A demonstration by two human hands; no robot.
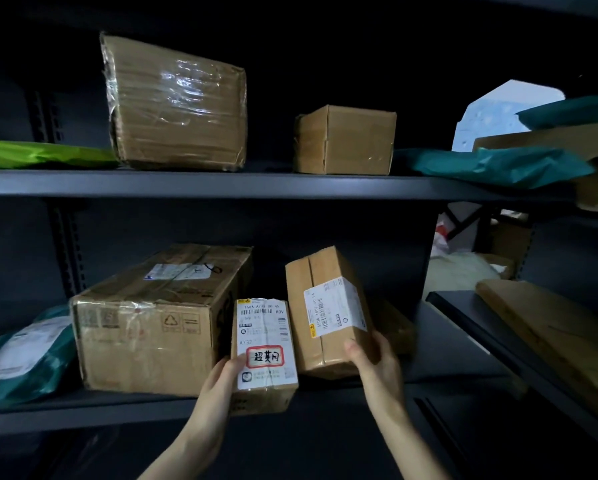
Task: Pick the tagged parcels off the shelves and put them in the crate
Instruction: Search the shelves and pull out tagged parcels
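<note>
Both hands grip a box each at the front edge of the lower shelf [82, 410].

The left hand [221, 379] holds the tagged box [266, 355] upright by its lower left side. The thumb lies on the white label just beside the red-framed tag, and the other fingers are hidden behind the box. The right hand [377, 362] clasps the tilted box [325, 306] at its lower right corner, with the thumb on the front and the fingers [382, 342] curled round the side. The two boxes stand close together, right of the big box [152, 323].
</note>
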